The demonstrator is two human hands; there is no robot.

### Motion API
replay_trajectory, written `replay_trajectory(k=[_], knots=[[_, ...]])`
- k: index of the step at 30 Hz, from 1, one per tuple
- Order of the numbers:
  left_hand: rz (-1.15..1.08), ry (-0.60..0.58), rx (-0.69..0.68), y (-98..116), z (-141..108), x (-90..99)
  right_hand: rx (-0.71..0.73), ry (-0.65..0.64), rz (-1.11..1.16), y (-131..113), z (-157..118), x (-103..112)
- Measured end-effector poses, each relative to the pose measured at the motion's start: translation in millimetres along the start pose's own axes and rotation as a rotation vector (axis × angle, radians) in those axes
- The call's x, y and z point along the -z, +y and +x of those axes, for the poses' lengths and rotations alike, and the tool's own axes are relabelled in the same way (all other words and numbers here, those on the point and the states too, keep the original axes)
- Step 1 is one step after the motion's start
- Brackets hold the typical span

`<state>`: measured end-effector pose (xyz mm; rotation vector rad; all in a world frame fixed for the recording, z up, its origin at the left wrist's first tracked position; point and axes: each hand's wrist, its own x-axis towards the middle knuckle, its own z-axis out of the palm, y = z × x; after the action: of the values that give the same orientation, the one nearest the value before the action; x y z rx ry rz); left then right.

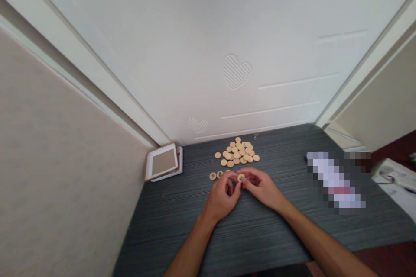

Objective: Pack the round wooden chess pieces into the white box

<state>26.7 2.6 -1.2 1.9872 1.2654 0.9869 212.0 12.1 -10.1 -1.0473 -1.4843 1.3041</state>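
Between the fingertips of both hands is a round wooden Chinese chess piece (pixel 241 178), its dark marked face turned up toward me. My right hand (pixel 262 186) pinches it from the right. From the left, the thumb and fingers of my left hand (pixel 222 194) close on its edge. Just beyond my left hand, a short row of marked chess pieces (pixel 212 176) lies on the table, partly covered by my fingers. Farther back sits a loose pile of plain-side-up chess pieces (pixel 236 155), some overlapping.
On the dark wood-grain table (pixel 169 220), an open white box (pixel 164 164) with a brown rim stands at the back left. A blurred-out object (pixel 334 181) lies on the right. Behind the table rises a white door (pixel 201 52) with heart patterns; a wall (pixel 65 160) borders the left.
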Motion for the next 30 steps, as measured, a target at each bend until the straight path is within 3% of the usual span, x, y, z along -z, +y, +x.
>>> replay_trajectory(k=[7,16,30], knots=[[0.020,0.073,-0.009,-2.0,0.1,3.2,0.045,0.095,-0.116,-0.5,0.7,1.0],[0.076,0.231,0.028,-9.2,0.1,9.3,0.138,0.200,-0.467,5.1,0.9,-2.2],[0.080,0.208,0.014,-8.3,-0.5,9.2,0.223,0.230,-0.621,8.5,3.6,-2.6]])
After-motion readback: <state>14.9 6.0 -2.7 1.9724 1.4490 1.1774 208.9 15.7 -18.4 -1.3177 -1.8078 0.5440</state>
